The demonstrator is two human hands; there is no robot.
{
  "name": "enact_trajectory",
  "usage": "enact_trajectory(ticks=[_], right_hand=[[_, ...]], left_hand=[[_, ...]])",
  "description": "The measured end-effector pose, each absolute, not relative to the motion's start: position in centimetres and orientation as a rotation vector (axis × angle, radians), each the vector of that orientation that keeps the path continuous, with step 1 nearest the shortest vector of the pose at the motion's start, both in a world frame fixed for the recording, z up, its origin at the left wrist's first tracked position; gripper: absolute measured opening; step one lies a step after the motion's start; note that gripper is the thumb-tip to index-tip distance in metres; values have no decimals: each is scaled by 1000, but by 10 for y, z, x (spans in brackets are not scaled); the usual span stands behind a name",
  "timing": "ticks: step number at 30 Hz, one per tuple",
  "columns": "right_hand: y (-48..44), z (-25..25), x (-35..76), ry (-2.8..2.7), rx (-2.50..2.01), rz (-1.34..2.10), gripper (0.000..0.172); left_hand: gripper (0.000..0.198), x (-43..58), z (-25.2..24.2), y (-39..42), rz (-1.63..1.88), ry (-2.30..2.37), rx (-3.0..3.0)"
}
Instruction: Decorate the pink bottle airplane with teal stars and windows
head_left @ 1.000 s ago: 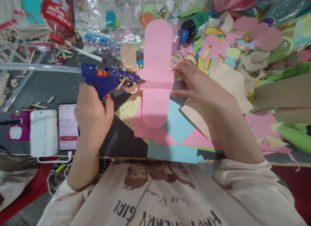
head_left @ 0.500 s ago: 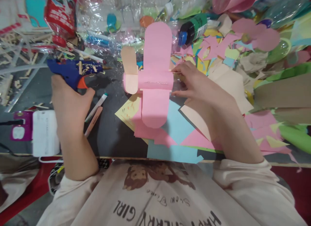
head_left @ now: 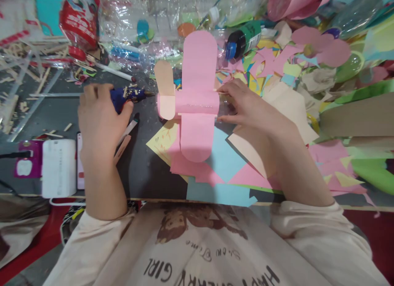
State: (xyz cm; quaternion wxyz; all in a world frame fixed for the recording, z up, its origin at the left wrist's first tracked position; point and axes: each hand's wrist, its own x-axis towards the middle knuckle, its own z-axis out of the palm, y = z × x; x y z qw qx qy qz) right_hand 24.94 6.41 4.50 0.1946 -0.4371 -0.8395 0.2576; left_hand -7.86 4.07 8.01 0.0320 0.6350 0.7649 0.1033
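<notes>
Two round-ended pink paper flaps (head_left: 199, 62)

The left hand (head_left: 103, 122) covers much of a blue glue gun (head_left: 131, 96), whose nozzle points toward a pink paper plane (head_left: 199, 62). The right hand (head_left: 248, 103) holds one end of the plane's body between thumb and fingers; a beige strip (head_left: 167, 107) crosses the other end. Coloured sheets (head_left: 227, 159) lie partly beneath the plane on the dark tabletop (head_left: 140, 175). Beside a white box (head_left: 58, 167), a phone (head_left: 80, 165) sits partly hidden by the left wrist.
</notes>
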Motion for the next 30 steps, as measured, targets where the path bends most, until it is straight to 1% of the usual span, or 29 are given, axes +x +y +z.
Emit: enact_trajectory(ticks=[2,3,4,6,8,10,12,14,15,17,18,19,21,23,25,27,30], right_hand=[[63,44,250,-2347,-1234,724,48],[63,44,250,-2345,-1236,729,47],[62,44,251,-2347,-1236,735,48],[62,45,250,-2356,-1235,741,48],[61,48,250,-2369,-1233,742,48],[60,54,249,-2388,-1232,740,48],[57,64,249,-2413,-1226,731,48],[54,76,249,-2412,-1229,710,44],[53,83,249,-2383,-1238,692,38],[49,93,248,-2288,-1264,638,19],[47,97,247,-2231,-1257,596,12],[45,99,245,-2175,-1240,551,12],[41,101,238,-2084,-1187,505,19],[38,100,230,-2004,-1175,598,19],[36,101,221,-1925,-1218,771,18],[36,104,213,-1883,-1281,863,16],[38,106,205,-1948,-1327,852,12]], left_hand=[[28,-70,77,34,653,2062,2262],[20,-64,72,31,780,1880,2384],[21,-56,65,27,882,1728,2456],[27,-40,50,19,1047,1606,2526],[25,-27,35,12,1021,1564,2527],[21,-19,26,7,1070,1501,2516],[19,-17,21,5,1102,1499,2481],[18,-17,19,5,1134,1508,2469],[17,-18,19,6,1158,1500,2474],[17,-18,19,8,1214,1452,2487],[17,-18,18,9,1238,1428,2490],[17,-18,18,9,1257,1413,2490],[17,-18,17,10,1292,1394,2497],[16,-18,15,10,1328,1386,2511],[16,-18,15,10,1349,1387,2503],[17,-19,15,10,1303,1405,2453],[21,-20,15,9,1133,1483,2389]])
